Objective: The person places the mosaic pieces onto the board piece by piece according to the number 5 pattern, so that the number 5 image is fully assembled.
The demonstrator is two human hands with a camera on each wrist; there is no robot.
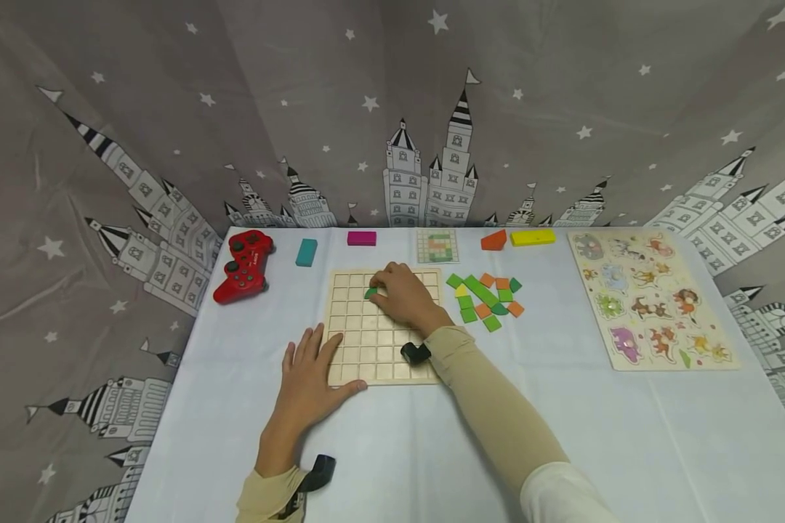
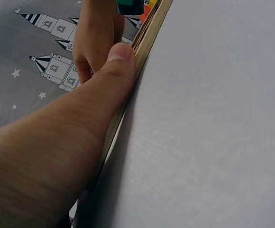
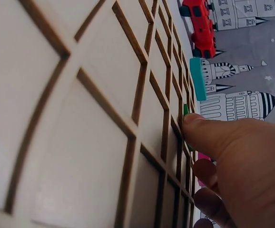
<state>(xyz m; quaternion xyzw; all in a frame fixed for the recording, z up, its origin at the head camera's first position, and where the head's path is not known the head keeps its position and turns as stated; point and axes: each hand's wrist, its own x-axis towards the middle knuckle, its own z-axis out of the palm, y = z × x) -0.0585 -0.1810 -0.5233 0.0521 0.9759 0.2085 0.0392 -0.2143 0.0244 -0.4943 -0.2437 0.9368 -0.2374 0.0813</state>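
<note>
- The wooden grid board (image 1: 373,349) lay flat on the table (image 1: 432,450), stiff and probably light enough to slide, so it wanted pinning at its edge.
- The left hand (image 1: 309,378) rested on the board's near left corner, fingers spread flat, thumb along the near edge.
- The right hand (image 1: 402,294) curled over the upper cells, fingertips pinching the green piece (image 1: 370,293).
- That piece sat in the second row; small, thin and rigid, it looked best gripped by its edges.
</note>
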